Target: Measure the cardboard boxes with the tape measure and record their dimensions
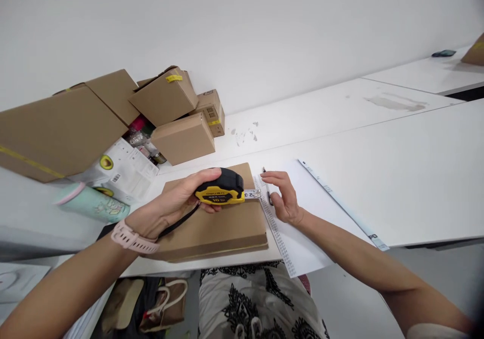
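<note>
My left hand (177,200) is closed around a yellow and black tape measure (221,187), held over a flat cardboard box (219,228) on the white table. A short bit of tape (252,194) sticks out toward the right. My right hand (283,195) rests beside the box's right edge with fingers loosely stretched, close to the tape's tip and a black pen (267,190). A pink watch strap (132,238) is on my left wrist.
A white sheet with printed ruler edges (313,213) lies under my right hand. Several cardboard boxes (166,109) are piled at the back left against the wall, with a mint bottle (93,203) and white packets (124,170) in front. A bag (166,303) sits below the table.
</note>
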The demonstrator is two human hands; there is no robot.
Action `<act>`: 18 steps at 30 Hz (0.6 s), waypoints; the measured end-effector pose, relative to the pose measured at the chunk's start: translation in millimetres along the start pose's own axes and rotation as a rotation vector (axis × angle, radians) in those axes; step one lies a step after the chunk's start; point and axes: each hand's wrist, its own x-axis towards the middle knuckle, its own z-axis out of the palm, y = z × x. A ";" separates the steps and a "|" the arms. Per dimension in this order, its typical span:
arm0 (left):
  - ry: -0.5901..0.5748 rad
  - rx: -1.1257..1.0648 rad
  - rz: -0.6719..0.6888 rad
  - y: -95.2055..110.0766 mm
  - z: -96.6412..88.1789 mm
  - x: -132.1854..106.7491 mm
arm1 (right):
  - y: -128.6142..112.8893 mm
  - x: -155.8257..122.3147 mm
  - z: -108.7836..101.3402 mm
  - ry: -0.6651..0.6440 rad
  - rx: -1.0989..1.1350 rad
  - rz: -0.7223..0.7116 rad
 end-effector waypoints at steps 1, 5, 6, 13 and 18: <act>0.012 0.025 -0.001 2.5 1.7 -0.7 | -2.1 -0.4 -0.1 0.000 -0.011 -0.055; 0.065 0.089 -0.018 7.9 4.6 -2.6 | -6.2 -1.5 0.8 -0.108 -0.020 -0.168; 0.074 0.088 -0.028 7.9 4.1 -3.0 | -6.2 -1.7 1.3 -0.152 -0.016 -0.175; 0.071 0.042 -0.036 1.9 -2.2 -5.0 | -3.2 -0.1 4.3 -0.364 0.058 -0.125; 0.085 0.072 -0.041 -4.6 -23.5 -10.0 | -3.0 0.7 3.3 -0.374 0.054 -0.084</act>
